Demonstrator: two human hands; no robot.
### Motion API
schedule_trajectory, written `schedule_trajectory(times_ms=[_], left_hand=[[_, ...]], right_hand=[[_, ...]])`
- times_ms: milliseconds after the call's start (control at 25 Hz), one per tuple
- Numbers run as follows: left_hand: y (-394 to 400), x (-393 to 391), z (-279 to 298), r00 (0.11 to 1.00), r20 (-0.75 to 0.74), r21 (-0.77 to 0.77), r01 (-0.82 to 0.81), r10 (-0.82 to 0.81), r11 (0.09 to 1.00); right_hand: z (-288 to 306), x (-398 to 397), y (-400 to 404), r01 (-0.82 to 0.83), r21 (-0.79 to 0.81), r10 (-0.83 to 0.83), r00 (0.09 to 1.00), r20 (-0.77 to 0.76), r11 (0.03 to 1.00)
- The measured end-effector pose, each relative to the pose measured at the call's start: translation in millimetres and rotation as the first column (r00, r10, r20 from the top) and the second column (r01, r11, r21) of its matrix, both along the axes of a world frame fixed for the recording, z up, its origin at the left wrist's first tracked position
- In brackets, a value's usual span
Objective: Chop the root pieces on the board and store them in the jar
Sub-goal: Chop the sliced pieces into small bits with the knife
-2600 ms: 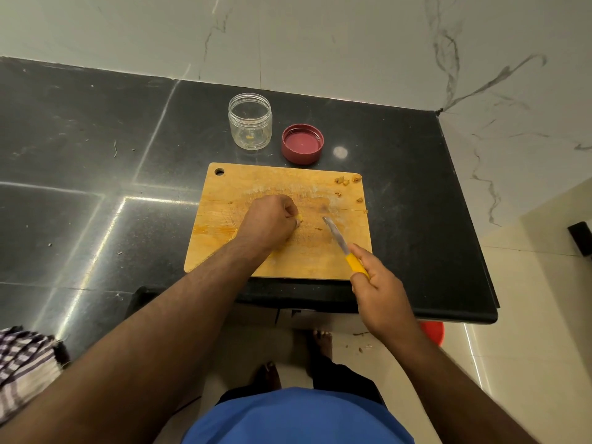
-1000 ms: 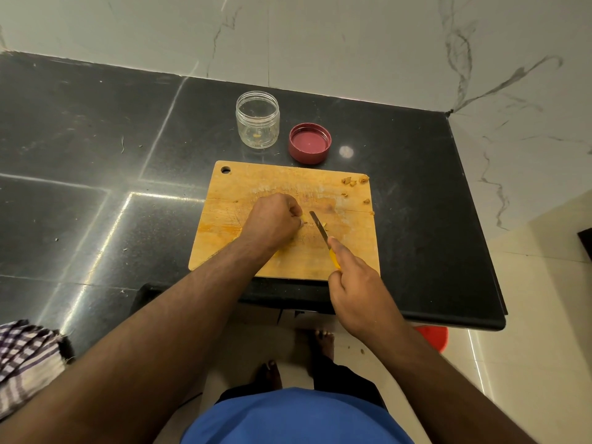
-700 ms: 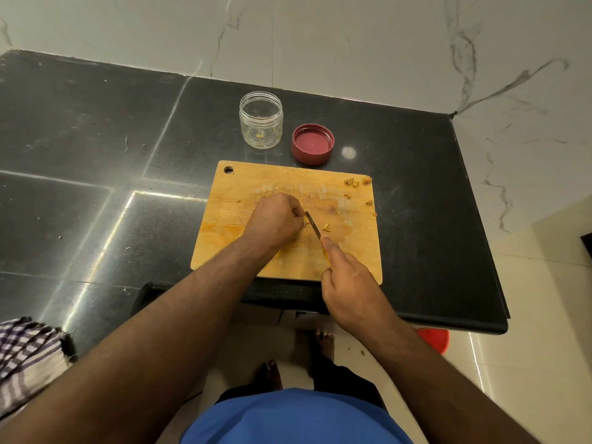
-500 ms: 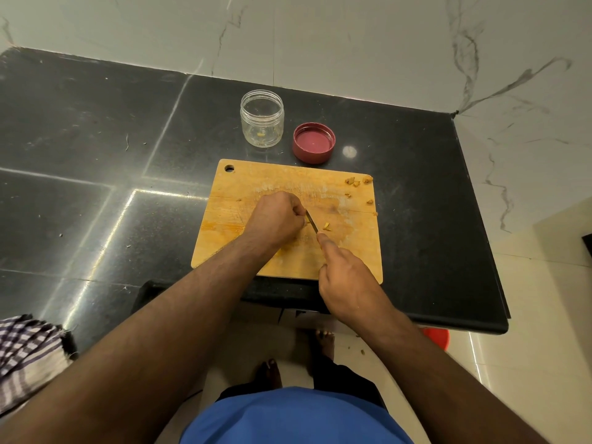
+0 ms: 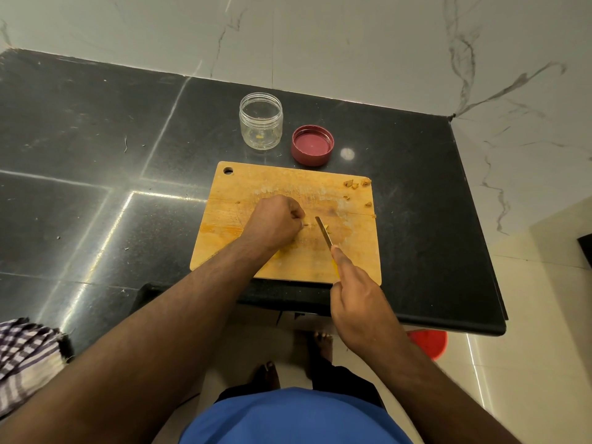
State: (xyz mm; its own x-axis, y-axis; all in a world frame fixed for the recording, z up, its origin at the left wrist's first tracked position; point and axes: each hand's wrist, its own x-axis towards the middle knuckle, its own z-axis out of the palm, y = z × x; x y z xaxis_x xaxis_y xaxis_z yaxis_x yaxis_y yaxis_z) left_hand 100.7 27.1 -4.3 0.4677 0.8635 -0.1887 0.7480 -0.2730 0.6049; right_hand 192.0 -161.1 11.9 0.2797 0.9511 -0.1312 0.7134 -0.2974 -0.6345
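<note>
My left hand [image 5: 275,224] sits mid-frame on the board [image 5: 243,193], fingers curled on a root piece [image 5: 306,224]. My right hand [image 5: 358,302] grips the knife [image 5: 324,232], blade pointing up-left, its long axis diagonal. The open jar [image 5: 261,121] stands above the board.

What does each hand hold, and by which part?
The right hand grips the knife by its yellow handle, forefinger along the top. The left hand pinches a small root piece at its fingertips.
</note>
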Motion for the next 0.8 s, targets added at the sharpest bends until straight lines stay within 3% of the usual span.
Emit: schedule_trajectory(times_ms=[440, 800], left_hand=[[-2, 1, -3, 0.998, 0.018, 0.012, -0.058, 0.058, 0.998], [1, 2, -1, 0.999, 0.01, 0.008, -0.053, 0.053, 0.999]], right_hand=[[-2, -3, 20, -0.047, 0.043, 0.046, 0.998, 0.039, 0.998], [-6, -1, 33, -0.068, -0.064, 0.072, 0.995, 0.065, 0.996]])
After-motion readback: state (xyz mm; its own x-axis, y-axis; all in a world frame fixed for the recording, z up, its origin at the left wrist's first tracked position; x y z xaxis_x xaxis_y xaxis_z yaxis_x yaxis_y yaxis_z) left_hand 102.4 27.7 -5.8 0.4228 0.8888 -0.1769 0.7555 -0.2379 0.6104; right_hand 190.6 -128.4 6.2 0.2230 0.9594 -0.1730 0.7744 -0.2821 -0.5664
